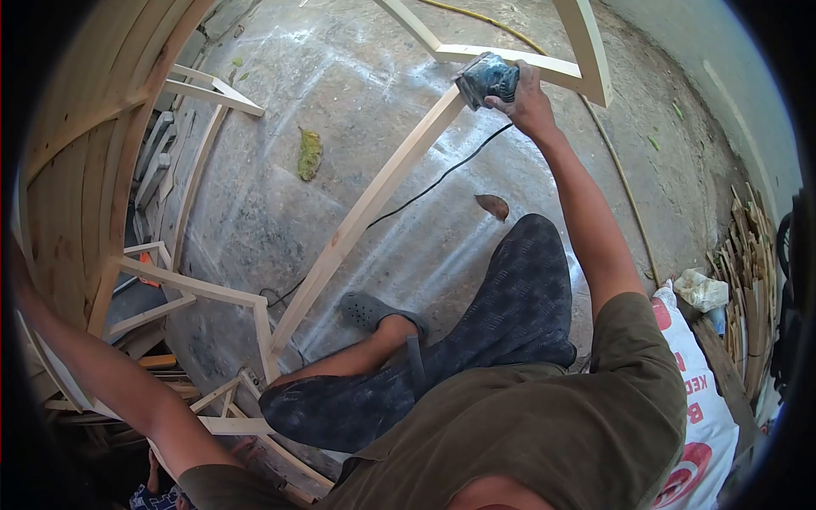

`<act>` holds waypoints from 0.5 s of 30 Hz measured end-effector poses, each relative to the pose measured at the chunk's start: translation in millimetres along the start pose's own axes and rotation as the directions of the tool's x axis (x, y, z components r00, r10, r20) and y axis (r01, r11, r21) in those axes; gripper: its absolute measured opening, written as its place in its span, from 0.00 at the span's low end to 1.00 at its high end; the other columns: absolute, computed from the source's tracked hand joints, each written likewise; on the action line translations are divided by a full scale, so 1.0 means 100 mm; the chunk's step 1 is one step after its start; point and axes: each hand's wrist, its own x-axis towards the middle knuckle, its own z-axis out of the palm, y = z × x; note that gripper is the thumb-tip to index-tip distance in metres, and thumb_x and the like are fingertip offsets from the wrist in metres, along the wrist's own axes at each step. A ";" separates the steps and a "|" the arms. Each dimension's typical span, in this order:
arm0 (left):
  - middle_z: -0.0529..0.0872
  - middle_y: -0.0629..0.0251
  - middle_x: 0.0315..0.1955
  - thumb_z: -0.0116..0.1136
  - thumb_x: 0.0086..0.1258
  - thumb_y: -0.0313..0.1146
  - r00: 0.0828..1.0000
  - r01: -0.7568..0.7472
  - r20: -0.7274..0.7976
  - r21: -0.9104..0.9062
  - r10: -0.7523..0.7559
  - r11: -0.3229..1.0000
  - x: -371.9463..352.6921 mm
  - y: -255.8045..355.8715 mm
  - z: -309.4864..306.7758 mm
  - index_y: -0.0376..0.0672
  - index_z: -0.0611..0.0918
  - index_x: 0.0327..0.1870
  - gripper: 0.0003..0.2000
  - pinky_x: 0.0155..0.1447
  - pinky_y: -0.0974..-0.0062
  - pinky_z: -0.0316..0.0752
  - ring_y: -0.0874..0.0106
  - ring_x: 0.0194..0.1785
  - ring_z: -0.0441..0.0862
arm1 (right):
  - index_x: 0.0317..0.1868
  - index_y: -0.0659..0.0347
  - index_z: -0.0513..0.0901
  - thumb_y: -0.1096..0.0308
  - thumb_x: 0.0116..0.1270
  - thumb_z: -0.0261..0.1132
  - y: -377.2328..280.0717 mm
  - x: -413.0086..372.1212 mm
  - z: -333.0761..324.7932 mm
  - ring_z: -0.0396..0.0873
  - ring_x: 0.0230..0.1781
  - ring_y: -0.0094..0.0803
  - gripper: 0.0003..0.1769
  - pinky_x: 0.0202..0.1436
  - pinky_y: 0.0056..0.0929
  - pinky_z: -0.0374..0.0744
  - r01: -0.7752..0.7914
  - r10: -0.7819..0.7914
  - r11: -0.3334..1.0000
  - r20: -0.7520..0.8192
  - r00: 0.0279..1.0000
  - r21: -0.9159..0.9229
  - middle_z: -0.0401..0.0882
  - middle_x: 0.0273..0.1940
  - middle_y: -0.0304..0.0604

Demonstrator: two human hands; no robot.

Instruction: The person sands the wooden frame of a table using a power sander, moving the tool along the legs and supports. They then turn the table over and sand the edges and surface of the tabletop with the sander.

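Observation:
My right hand [529, 104] is closed around a dusty teal-and-black electric sander [486, 81]. The sander sits at the far end of a long pale wooden beam [371, 211], where the beam meets a crosspiece. This beam belongs to a wooden frame with angled legs that stands on the floor. From the sander's side of the frame, a black cord [433, 185] runs down across the concrete. My left arm [110, 370] stretches out to the left past a slatted wooden panel [85, 178]; its hand is lost beyond the dark edge of the view.
A yellowish hose [625, 174] crosses the dusty concrete floor [374, 110]. Stacked wood strips [748, 280] and a white printed sack [701, 399] lie at right. More timber pieces [157, 166] are piled at left. Part of another person [153, 493] shows at the bottom left.

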 end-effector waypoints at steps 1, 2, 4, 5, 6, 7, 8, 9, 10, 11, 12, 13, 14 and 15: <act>0.87 0.31 0.40 0.36 0.79 0.73 1.000 0.001 -0.003 0.005 -0.001 1.000 0.00 0.01 -0.02 0.27 0.86 0.41 0.46 0.55 0.40 0.76 0.33 0.47 0.83 | 0.75 0.58 0.63 0.48 0.57 0.84 0.05 0.03 0.01 0.83 0.59 0.62 0.53 0.59 0.54 0.84 0.021 -0.021 1.000 -0.001 1.000 0.007 0.70 0.65 0.59; 0.87 0.31 0.39 0.36 0.79 0.73 1.000 -0.002 -0.004 0.006 0.002 1.000 0.00 0.03 -0.01 0.28 0.85 0.41 0.46 0.54 0.40 0.76 0.33 0.47 0.83 | 0.75 0.56 0.63 0.49 0.57 0.84 0.10 0.05 -0.01 0.83 0.59 0.62 0.53 0.59 0.54 0.84 0.095 -0.095 0.995 -0.007 0.995 0.018 0.71 0.65 0.59; 0.87 0.32 0.39 0.36 0.79 0.73 1.000 -0.014 -0.010 0.007 0.015 1.000 0.00 0.06 -0.02 0.28 0.85 0.40 0.45 0.53 0.40 0.77 0.34 0.46 0.83 | 0.75 0.54 0.64 0.50 0.56 0.85 0.25 0.08 0.01 0.83 0.58 0.61 0.52 0.58 0.54 0.84 0.155 -0.155 0.988 -0.028 0.987 -0.022 0.72 0.64 0.57; 0.87 0.32 0.38 0.36 0.80 0.73 1.000 -0.017 -0.016 0.007 0.017 1.000 0.00 0.07 -0.04 0.28 0.85 0.39 0.45 0.52 0.40 0.77 0.34 0.45 0.83 | 0.74 0.54 0.65 0.50 0.57 0.85 0.26 0.13 -0.01 0.83 0.58 0.60 0.52 0.58 0.53 0.84 0.184 -0.185 0.982 -0.023 0.982 -0.045 0.72 0.64 0.57; 0.87 0.32 0.38 0.36 0.80 0.73 1.000 -0.019 -0.020 0.007 0.019 1.000 0.00 0.09 -0.04 0.28 0.85 0.39 0.45 0.52 0.40 0.77 0.34 0.45 0.84 | 0.74 0.54 0.65 0.50 0.57 0.85 0.30 0.14 0.03 0.83 0.58 0.59 0.51 0.58 0.53 0.84 0.174 -0.175 0.984 -0.031 0.984 -0.032 0.72 0.64 0.56; 0.87 0.32 0.38 0.36 0.80 0.73 1.000 -0.019 -0.023 0.001 0.019 1.000 -0.01 0.11 -0.05 0.28 0.85 0.39 0.45 0.51 0.41 0.78 0.34 0.44 0.84 | 0.73 0.54 0.65 0.50 0.57 0.85 0.32 0.12 0.04 0.83 0.59 0.58 0.51 0.58 0.52 0.84 0.163 -0.163 0.986 -0.038 0.986 -0.023 0.72 0.64 0.56; 0.87 0.32 0.37 0.36 0.80 0.73 1.000 -0.013 -0.025 -0.007 0.013 1.000 -0.02 0.11 -0.05 0.29 0.85 0.38 0.45 0.51 0.41 0.78 0.34 0.44 0.84 | 0.73 0.55 0.66 0.50 0.57 0.85 0.32 0.10 0.07 0.83 0.59 0.57 0.50 0.58 0.52 0.84 0.152 -0.153 0.988 -0.047 0.987 -0.016 0.72 0.64 0.55; 0.87 0.32 0.37 0.36 0.80 0.72 1.000 -0.014 -0.028 -0.009 0.013 1.000 -0.01 0.12 -0.05 0.29 0.84 0.38 0.45 0.50 0.41 0.78 0.34 0.43 0.84 | 0.73 0.55 0.66 0.51 0.57 0.85 0.27 0.04 0.10 0.82 0.60 0.57 0.49 0.59 0.51 0.84 0.135 -0.135 0.991 -0.037 0.990 -0.006 0.72 0.64 0.55; 0.87 0.32 0.37 0.36 0.80 0.72 0.999 -0.022 -0.026 -0.007 0.022 1.000 -0.02 0.15 -0.02 0.29 0.84 0.38 0.45 0.50 0.41 0.78 0.34 0.43 0.84 | 0.72 0.55 0.66 0.52 0.57 0.85 0.20 -0.06 0.10 0.82 0.60 0.56 0.49 0.59 0.50 0.84 0.115 -0.115 0.993 -0.027 0.993 0.003 0.72 0.64 0.55; 0.87 0.32 0.37 0.36 0.80 0.71 0.999 -0.021 -0.027 -0.002 0.021 1.000 0.00 0.15 0.00 0.28 0.84 0.38 0.44 0.50 0.41 0.78 0.34 0.43 0.84 | 0.72 0.56 0.66 0.53 0.58 0.85 0.12 -0.15 0.11 0.82 0.61 0.56 0.48 0.60 0.50 0.83 0.097 -0.097 0.995 -0.022 0.995 0.011 0.72 0.64 0.54; 0.87 0.32 0.37 0.37 0.81 0.69 0.989 -0.128 -0.057 0.121 0.136 0.984 0.03 0.18 0.01 0.28 0.84 0.38 0.43 0.50 0.40 0.79 0.34 0.43 0.84 | 0.71 0.56 0.67 0.55 0.57 0.85 0.01 -0.30 0.15 0.81 0.61 0.56 0.47 0.61 0.50 0.83 0.117 -0.116 0.992 -0.029 0.993 0.053 0.72 0.63 0.54; 0.87 0.31 0.38 0.37 0.81 0.68 0.966 -0.230 -0.063 0.242 0.252 0.943 0.04 0.25 0.01 0.27 0.84 0.39 0.42 0.51 0.40 0.79 0.34 0.44 0.85 | 0.70 0.58 0.67 0.56 0.57 0.86 -0.14 -0.45 0.20 0.81 0.60 0.58 0.47 0.61 0.50 0.82 0.104 -0.102 0.992 -0.018 0.995 0.066 0.72 0.62 0.56; 0.87 0.31 0.39 0.38 0.81 0.67 0.962 -0.247 -0.051 0.262 0.269 0.933 -0.03 0.25 -0.03 0.26 0.84 0.40 0.41 0.51 0.39 0.79 0.34 0.44 0.85 | 0.69 0.61 0.68 0.57 0.55 0.87 -0.39 -0.76 0.38 0.78 0.62 0.59 0.48 0.62 0.50 0.81 0.110 -0.107 0.990 -0.029 0.994 0.086 0.71 0.62 0.57; 0.87 0.30 0.39 0.39 0.81 0.66 0.957 -0.264 -0.038 0.281 0.286 0.923 -0.12 0.28 -0.09 0.25 0.84 0.40 0.41 0.51 0.39 0.79 0.34 0.44 0.85 | 0.69 0.64 0.68 0.58 0.55 0.86 -0.56 -0.92 0.45 0.76 0.62 0.60 0.48 0.63 0.50 0.79 0.161 -0.158 0.982 -0.035 0.987 0.096 0.70 0.62 0.60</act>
